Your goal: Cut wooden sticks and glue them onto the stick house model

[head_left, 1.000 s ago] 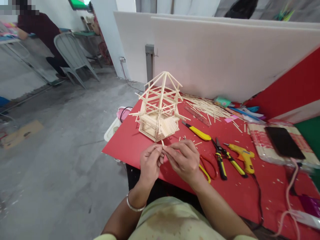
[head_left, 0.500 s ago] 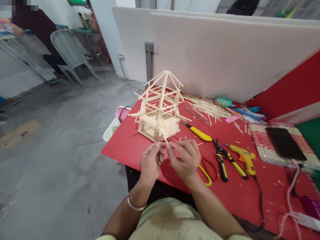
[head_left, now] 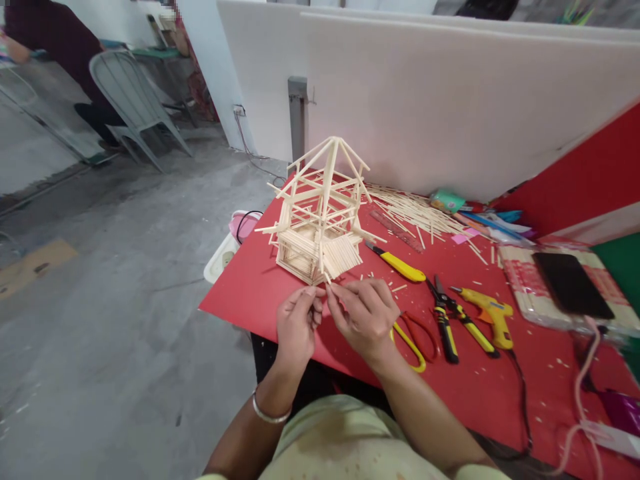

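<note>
A small house frame (head_left: 327,200) built from pale wooden sticks stands on the red tabletop (head_left: 240,287), with a slatted panel at its front right. Just in front of it, my right hand (head_left: 367,313) pinches a short wooden stick (head_left: 327,277) between thumb and forefinger, its end close to the frame's lower front. Beside it, my left hand (head_left: 299,320) is closed, thumb against fingertips near the frame's base. Whatever the left fingers hold, if anything, is too small to make out.
Right of my hands lie a yellow utility knife (head_left: 400,265), scissors with red and yellow handles (head_left: 413,347), cutters (head_left: 445,327) and a yellow glue gun (head_left: 490,313). Loose sticks (head_left: 410,210) are piled behind. A phone (head_left: 573,285) rests on packaged sticks. A person (head_left: 60,53) sits far left.
My hands have moved slightly apart and a little left. The stick in my right hand has shifted slightly left near the frame's front. The camera view has shifted a little.
</note>
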A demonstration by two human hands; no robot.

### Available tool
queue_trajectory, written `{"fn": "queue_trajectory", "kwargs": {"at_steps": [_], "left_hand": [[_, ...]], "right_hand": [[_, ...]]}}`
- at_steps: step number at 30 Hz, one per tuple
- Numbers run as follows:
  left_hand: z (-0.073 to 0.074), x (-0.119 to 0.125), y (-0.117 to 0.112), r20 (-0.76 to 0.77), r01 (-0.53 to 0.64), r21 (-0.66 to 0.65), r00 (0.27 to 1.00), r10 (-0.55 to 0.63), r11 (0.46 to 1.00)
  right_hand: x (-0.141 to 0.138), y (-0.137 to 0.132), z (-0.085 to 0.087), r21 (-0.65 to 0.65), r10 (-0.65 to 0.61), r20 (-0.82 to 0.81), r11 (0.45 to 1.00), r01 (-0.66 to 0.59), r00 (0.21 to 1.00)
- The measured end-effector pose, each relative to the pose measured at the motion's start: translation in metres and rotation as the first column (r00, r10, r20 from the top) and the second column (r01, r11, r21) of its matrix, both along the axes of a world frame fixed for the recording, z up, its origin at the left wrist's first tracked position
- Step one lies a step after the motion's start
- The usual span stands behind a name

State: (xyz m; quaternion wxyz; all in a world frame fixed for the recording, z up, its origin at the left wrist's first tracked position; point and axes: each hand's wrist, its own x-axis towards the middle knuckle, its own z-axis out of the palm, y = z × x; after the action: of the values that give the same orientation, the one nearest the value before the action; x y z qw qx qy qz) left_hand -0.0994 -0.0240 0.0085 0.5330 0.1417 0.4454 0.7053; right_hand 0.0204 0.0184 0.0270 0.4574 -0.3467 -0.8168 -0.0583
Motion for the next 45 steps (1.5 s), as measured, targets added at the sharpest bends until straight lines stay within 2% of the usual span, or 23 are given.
{"fn": "queue_trajectory", "kwargs": {"at_steps": [13,31,45], "left_hand": [[-0.004,-0.003,-0.003,-0.016,-0.011,-0.027,1.000,0.010,1.000],[-0.007,-0.005,-0.004,-0.017,-0.023,-0.039,1.000,0.023,0.999],[0.001,0.001,0.012,-0.064,-0.041,0.051,0.997,0.044,0.998]], "right_hand": [[-0.004,0.004,0.008,0.046,0.009,0.027,0.999,-0.010,1.000],[-0.006,0.010,-0.004,-0.002,-0.016,-0.072,1.000,0.016,0.997],[0.000,0.015,-0.010,-0.031,-0.021,-0.086,0.999,0.018,0.996]]}}
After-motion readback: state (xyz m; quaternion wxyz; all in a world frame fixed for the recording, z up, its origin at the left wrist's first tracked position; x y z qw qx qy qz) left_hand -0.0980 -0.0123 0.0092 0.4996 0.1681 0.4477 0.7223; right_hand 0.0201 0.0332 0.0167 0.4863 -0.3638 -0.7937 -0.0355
